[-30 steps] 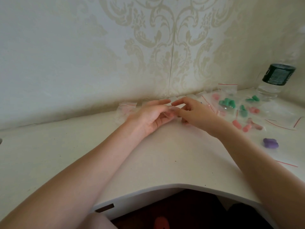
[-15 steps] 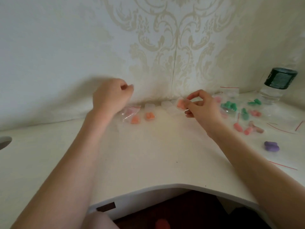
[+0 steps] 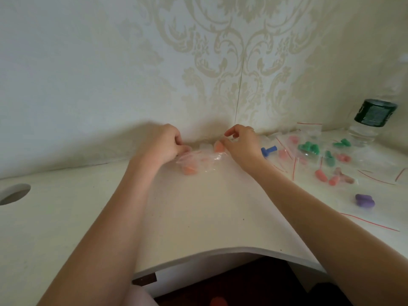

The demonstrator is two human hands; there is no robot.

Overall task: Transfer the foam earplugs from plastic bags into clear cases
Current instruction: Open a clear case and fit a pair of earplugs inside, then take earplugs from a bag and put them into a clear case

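Both hands, left hand (image 3: pixel 164 143) and right hand (image 3: pixel 241 141), pinch the plastic bag (image 3: pixel 198 161) stretched left-to-right.

We can read no text anywhere; the bottle's dark label (image 3: pixel 375 115) at two o'clock is blurred.

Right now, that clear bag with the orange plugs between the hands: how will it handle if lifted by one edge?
The clear bag looks thin and crumpled, so it probably droops rather than staying flat. The orange earplugs inside look like loose foam, so they likely slide to the low end. Glossy film may slip from the left hand.
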